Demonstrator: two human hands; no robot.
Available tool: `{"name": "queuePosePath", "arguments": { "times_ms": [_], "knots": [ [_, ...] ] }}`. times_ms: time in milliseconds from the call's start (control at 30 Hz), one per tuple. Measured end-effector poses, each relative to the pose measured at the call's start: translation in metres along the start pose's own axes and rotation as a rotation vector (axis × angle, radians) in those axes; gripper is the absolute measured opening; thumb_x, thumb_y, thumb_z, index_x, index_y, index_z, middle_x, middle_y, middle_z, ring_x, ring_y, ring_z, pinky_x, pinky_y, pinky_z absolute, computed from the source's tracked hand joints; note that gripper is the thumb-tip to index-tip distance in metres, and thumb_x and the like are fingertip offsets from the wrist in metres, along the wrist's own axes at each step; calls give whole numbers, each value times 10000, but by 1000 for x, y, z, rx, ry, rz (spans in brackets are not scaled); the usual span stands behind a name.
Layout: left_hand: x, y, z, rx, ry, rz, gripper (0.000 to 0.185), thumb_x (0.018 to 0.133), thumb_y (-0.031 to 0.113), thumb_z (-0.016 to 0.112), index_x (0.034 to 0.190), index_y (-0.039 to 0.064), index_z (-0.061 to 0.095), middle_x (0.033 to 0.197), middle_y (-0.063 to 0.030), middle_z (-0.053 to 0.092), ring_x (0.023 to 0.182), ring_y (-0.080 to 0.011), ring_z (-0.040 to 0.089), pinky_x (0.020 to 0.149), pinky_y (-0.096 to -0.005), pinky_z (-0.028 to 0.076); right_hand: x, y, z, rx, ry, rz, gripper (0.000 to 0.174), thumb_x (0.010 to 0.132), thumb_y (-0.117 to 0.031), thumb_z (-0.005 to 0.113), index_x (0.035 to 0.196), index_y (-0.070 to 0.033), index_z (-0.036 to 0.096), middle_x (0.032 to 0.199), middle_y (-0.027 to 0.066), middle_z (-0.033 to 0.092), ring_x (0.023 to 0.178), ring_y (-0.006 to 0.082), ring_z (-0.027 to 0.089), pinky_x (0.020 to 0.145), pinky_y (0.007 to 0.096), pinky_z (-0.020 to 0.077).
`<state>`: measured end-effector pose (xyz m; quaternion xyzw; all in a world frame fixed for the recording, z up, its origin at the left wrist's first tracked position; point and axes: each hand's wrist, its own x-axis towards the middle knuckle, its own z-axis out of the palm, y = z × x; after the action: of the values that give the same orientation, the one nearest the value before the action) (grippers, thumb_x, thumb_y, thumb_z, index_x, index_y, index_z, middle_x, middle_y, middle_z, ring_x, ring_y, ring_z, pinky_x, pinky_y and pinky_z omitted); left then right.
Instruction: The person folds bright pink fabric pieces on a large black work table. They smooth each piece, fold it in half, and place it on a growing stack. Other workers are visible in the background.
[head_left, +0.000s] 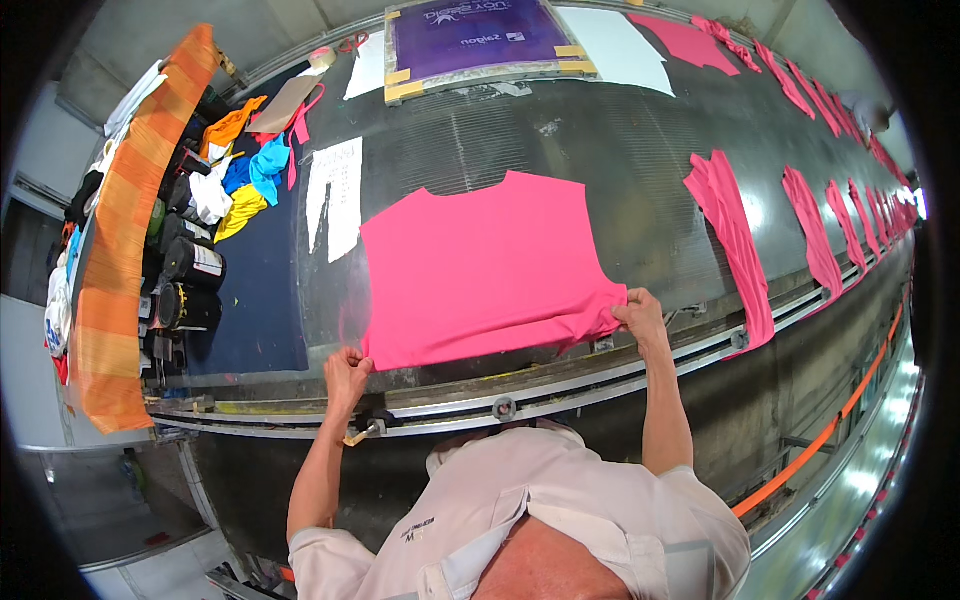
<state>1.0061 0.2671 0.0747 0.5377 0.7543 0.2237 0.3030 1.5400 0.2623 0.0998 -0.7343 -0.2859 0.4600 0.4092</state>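
A pink cut fabric panel, shaped like the body of a shirt with a scooped neckline, lies on the dark printing table before me. Its neckline points away from me. My left hand pinches the panel's near left corner between thumb and fingers. At the near right corner, my right hand grips the cloth, which is bunched and creased there. The near edge runs folded and slightly wrinkled between my two hands. The upper part lies flat.
A purple screen-printing frame rests at the far side. Folded pink panels line the table to the right. Black ink tubs and coloured rags stand left, near a marked white sheet. A metal rail borders the near edge. Another person is far right.
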Motion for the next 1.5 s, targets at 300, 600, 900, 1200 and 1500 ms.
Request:
{"name": "queuePosePath", "arguments": {
  "times_ms": [300,600,900,1200,1500],
  "knots": [
    [1,5,-4,-113,-80,1,148,883,134,659,851,11,582,683,-94,633,556,-203,622,493,-333,465,21,6,-19,-119,-102,105,262,830,-80,723,1075,-29,647,790,-1,671,698,90,612,634,272,482],
    [-12,13,-12,-679,-207,-341,112,971,115,587,1011,49,506,705,-48,596,496,-112,567,400,-241,416,-7,9,-18,286,-118,-23,344,872,-9,662,1205,-8,576,879,19,685,766,87,617,666,244,476],
    [-17,3,-13,-478,-155,-233,208,953,56,596,1122,-12,498,676,-52,600,511,-134,600,424,-262,467,9,50,-31,-246,10,-288,370,816,-11,681,1173,-5,588,737,38,637,688,133,598,653,283,461],
    [-20,33,-26,266,-147,-13,353,904,94,651,1210,-31,528,828,-169,699,738,-322,698,666,-436,560,-12,21,-25,-851,210,-219,299,814,-59,627,1111,-29,605,865,160,678,858,390,648,760,493,496],
    [79,145,46,505,-15,694,640,999,349,531,1513,25,331,1567,-220,319,1462,-461,229,1196,-509,220,78,-43,100,-1020,204,-856,656,976,-430,538,1470,-18,409,1536,213,373,1445,432,279,1163,539,246]
  ]
}}
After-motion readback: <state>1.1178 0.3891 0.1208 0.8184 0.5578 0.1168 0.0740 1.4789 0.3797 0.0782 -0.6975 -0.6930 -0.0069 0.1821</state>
